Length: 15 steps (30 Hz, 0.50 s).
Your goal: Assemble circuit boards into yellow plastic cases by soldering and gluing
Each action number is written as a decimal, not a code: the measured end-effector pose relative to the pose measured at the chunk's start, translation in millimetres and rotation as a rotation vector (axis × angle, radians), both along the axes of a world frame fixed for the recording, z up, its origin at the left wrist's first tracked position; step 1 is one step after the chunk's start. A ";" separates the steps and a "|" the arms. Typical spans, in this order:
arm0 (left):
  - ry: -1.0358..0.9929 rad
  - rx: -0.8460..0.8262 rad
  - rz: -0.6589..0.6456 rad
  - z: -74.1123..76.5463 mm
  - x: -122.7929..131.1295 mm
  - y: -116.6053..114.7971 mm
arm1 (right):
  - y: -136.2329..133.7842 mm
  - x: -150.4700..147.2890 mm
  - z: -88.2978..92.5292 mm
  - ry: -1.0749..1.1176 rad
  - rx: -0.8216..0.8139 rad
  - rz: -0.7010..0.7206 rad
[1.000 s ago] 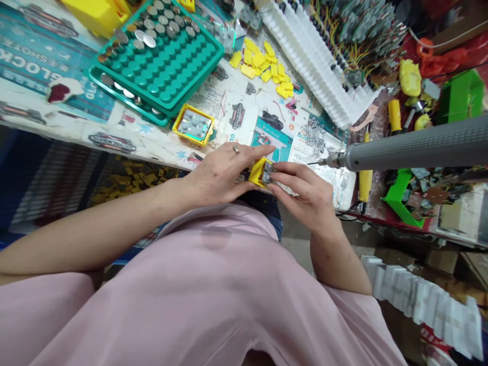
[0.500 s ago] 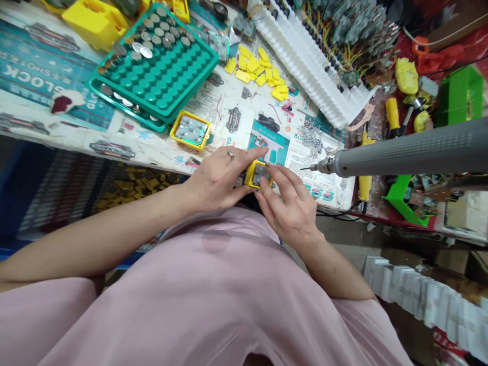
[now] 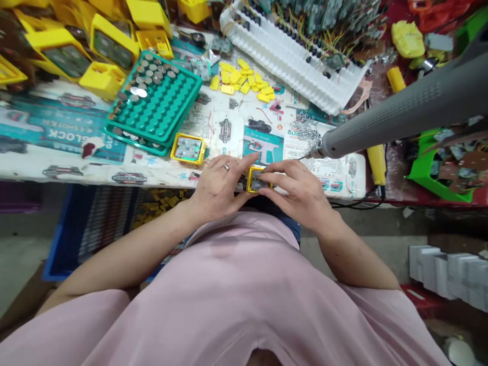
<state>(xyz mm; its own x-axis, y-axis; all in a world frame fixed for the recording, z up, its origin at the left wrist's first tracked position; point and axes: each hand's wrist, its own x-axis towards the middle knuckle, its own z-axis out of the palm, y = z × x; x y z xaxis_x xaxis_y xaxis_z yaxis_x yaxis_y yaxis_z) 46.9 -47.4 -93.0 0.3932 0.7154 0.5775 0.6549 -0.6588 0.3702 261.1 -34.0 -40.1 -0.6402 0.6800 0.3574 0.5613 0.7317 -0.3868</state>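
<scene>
Left hand (image 3: 217,185) clamped on the little yellow box (image 3: 250,181), which sits right between both hands! Right hand's (image 3: 301,193) fingertips touch its grey insides; pinching or just pressing, I can't tell. Off left, a second yellow box (image 3: 187,161), a green tray (image 3: 152,114) just beyond.

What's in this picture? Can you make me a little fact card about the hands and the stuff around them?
Left hand: holding a yellow case
Right hand: touching the same case
Nearby: another yellow case with grey parts inside
Green tray: silvery discs on part of it
Small yellow pieces: loose cluster
Grey tool: thin tip near right hand
</scene>
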 end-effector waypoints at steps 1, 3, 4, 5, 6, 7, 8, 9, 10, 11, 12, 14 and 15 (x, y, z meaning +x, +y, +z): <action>-0.005 0.001 -0.003 0.4 0.0 0.2 | 0.2 0.3 -1.0 0.002 -0.006 0.004; -0.007 -0.010 -0.003 1.3 -0.1 0.4 | 1.4 1.1 -2.4 -0.004 -0.024 0.001; -0.006 -0.016 -0.001 1.8 -0.3 0.4 | 2.5 1.7 -2.8 -0.012 -0.032 -0.007; -0.003 -0.024 0.000 2.1 -0.5 0.4 | 4.0 2.2 -3.1 -0.019 -0.037 -0.015; 0.001 -0.031 0.001 2.4 -0.7 0.4 | 5.8 2.7 -3.1 -0.023 -0.042 -0.019; 0.005 -0.036 0.001 2.5 -0.9 0.3 | 7.8 3.2 -2.9 -0.025 -0.048 -0.015; 0.006 -0.039 0.000 2.4 -1.1 0.1 | 10.0 3.6 -2.5 -0.025 -0.060 -0.003; 0.005 -0.042 -0.005 2.2 -1.3 -0.1 | 12.0 3.8 -1.9 -0.022 -0.076 0.015; 0.002 -0.046 -0.009 1.8 -1.4 -0.3 | 13.8 4.0 -1.1 -0.019 -0.092 0.032; -0.004 -0.050 -0.010 1.4 -1.4 -0.6 | 15.2 4.0 -0.3 -0.016 -0.109 0.044; -0.010 -0.054 -0.003 0.9 -1.3 -0.7 | 16.1 3.9 0.5 -0.013 -0.124 0.050; -0.020 -0.052 0.007 0.2 -1.2 -0.6 | 16.8 3.5 1.7 0.000 -0.152 0.048; -0.021 -0.039 0.002 -0.1 -1.1 -0.4 | 16.8 3.3 2.0 0.014 -0.163 0.042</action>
